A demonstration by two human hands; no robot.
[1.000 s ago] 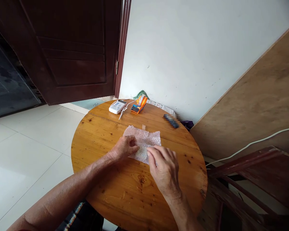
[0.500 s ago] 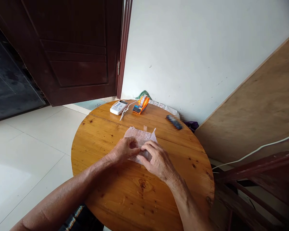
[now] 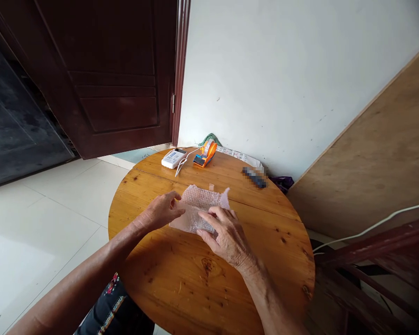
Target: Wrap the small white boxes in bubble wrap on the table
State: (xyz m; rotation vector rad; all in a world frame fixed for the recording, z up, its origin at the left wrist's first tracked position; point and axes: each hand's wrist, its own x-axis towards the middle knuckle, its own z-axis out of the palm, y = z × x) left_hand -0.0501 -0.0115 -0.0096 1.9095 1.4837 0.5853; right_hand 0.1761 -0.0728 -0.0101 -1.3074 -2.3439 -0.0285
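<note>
A crumpled sheet of clear bubble wrap (image 3: 195,197) lies on the round wooden table (image 3: 181,288). At its left edge is my left hand (image 3: 162,210), with thumb and fingers parted and nothing visible between them. My right hand (image 3: 226,235) rests over the right part of the wrap, its fingers spread and the fingertips on or just above the plastic. Whether something lies under the wrap beneath that hand, I cannot tell. A small piece of tape (image 3: 211,187) sticks out at the wrap's far edge.
Toward the back stand an orange tape dispenser (image 3: 206,154) and a white device (image 3: 173,158) with a white cable (image 3: 182,165). A blurred dark object (image 3: 254,177) lies at the back right. Beyond are a white wall (image 3: 265,83) and a dark red door (image 3: 118,107).
My left hand has moved left, away from my right hand, and its fingers have parted. My right hand's fingers have spread over the wrap, whose left part now shows flatter.
</note>
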